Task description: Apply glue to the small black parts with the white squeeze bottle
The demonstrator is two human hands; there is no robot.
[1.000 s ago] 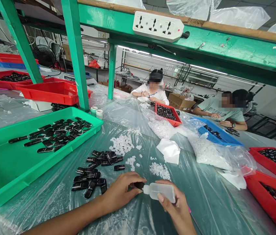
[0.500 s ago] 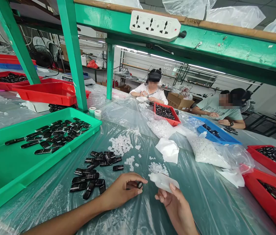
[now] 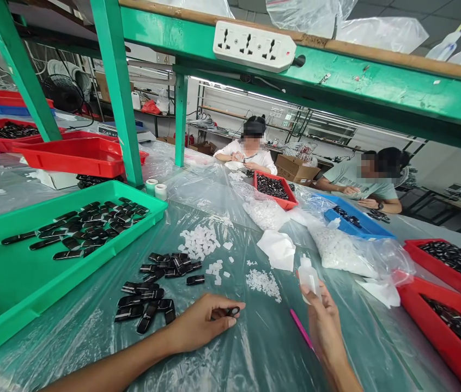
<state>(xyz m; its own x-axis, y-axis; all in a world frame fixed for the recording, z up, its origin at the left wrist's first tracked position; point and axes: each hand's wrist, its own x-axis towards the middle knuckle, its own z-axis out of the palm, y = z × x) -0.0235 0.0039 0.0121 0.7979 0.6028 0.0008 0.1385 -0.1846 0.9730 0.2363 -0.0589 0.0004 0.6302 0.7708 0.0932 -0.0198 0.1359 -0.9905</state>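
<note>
The view is evenly lit; a strip light is seen beyond the green beam, glare is streaked over the counter, and edges are stretched.

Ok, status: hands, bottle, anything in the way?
Left hand holding black piece. Right hand holding white bottle, apart from the piece. Possible obstacle: pink stick beside right hand.

Table, plastic-sheeted. Around fine white bits: black pieces 9 o'clock, green tray beyond; coarser chips 10 o'clock; white sheet 1 o'clock.
</note>
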